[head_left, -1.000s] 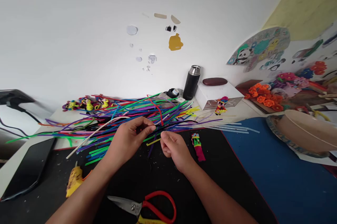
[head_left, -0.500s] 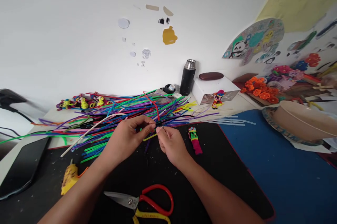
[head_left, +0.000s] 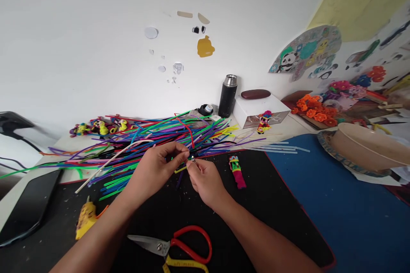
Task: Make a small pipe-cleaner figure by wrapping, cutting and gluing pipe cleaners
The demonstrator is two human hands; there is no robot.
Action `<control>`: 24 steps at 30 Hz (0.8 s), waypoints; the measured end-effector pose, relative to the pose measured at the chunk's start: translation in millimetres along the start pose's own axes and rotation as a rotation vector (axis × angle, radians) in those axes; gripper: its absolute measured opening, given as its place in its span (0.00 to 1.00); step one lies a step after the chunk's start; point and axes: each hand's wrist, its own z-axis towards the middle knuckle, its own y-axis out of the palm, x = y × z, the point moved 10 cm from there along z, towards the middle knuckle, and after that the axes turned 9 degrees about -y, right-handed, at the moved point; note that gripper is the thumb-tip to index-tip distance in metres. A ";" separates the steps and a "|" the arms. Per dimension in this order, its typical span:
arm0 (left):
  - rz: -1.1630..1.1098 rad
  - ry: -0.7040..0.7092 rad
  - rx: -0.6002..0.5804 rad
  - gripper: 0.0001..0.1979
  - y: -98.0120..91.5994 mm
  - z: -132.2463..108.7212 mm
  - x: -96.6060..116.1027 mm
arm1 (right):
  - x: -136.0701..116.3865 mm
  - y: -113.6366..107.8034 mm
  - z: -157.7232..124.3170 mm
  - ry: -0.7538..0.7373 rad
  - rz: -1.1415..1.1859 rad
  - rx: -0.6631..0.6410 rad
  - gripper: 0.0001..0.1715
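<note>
My left hand [head_left: 159, 169] is closed in a pinch, thumb and forefinger pressed together; whatever lies in them is too small to name. Fingertips almost touching it, my right hand [head_left: 205, 182] is also closed. A small shiny silvery bit shows at its thumb, with its kind unclear. Just behind both hands spreads a heap of coloured pipe cleaners [head_left: 128, 166]. To the right of my right hand lies a small pipe-cleaner figure [head_left: 237, 172] in magenta, green and yellow. Scissors [head_left: 173, 248] with red and yellow handles rest open below my hands on the black mat [head_left: 272, 217].
Left of my forearm is a yellow glue gun [head_left: 86, 219], with a black phone [head_left: 30, 204] beyond it. At the back stand a black flask [head_left: 228, 96], a white box [head_left: 265, 108] and a finished figure [head_left: 265, 122]. A beige bowl [head_left: 368, 145] sits at right.
My right hand has shifted slightly left and rotated, and the silvery bit at its thumb shows more clearly. My left hand keeps its pinch. The view has tilted a little.
</note>
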 end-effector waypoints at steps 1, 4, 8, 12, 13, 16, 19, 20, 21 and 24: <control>0.002 -0.001 0.001 0.16 -0.3 0.1 -0.2 | 0.9 0.1 -0.1 0.001 -0.001 0.001 0.31; 0.014 -0.002 0.007 0.16 -1.4 0.3 -0.3 | 3.9 -0.6 0.0 0.007 0.000 0.010 0.31; 0.029 0.000 0.013 0.16 -2.5 0.1 0.8 | 6.0 -1.7 1.1 0.018 0.021 0.022 0.31; 0.040 -0.002 0.009 0.17 -2.4 -0.1 1.1 | 5.4 -3.6 2.2 0.018 0.025 0.038 0.30; 0.042 -0.003 0.011 0.17 -2.7 0.0 0.9 | 5.4 -4.0 2.3 0.018 0.025 0.041 0.30; 0.042 -0.005 0.015 0.17 -3.2 0.8 -0.3 | 5.9 -4.5 2.3 0.020 0.035 0.042 0.30; 0.040 0.000 0.004 0.17 -1.6 1.6 -1.6 | 5.8 -5.0 2.5 0.023 0.044 0.047 0.30; 0.042 0.001 -0.002 0.17 -0.6 1.8 -2.3 | 5.5 -5.2 2.6 0.025 0.047 0.051 0.30; 0.044 0.001 -0.006 0.17 0.1 2.0 -2.8 | 4.9 -5.6 2.8 0.027 0.051 0.056 0.30; 0.045 -0.005 -0.009 0.17 0.7 1.9 -4.2 | 1.9 -5.8 3.3 0.038 0.079 0.064 0.31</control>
